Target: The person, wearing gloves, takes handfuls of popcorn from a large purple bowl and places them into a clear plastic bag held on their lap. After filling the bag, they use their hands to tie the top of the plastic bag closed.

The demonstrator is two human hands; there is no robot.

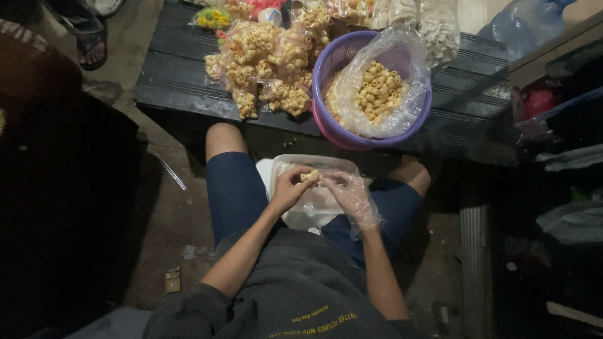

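The left hand (290,188) fingers are pinching a small packet of ring snacks (310,176) at their three o'clock; the gloved right hand (348,191) fingers are closing on it from the opposite side, equally near; the purple basket (326,59) is sitting at twelve o'clock on the surface (169,88).

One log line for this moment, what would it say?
left hand: pinches small snack bag | right hand: plastic-gloved, on bag | purple basket: ahead, holding ring snacks

clear snack bags (264,69) beside purple basin (326,63)
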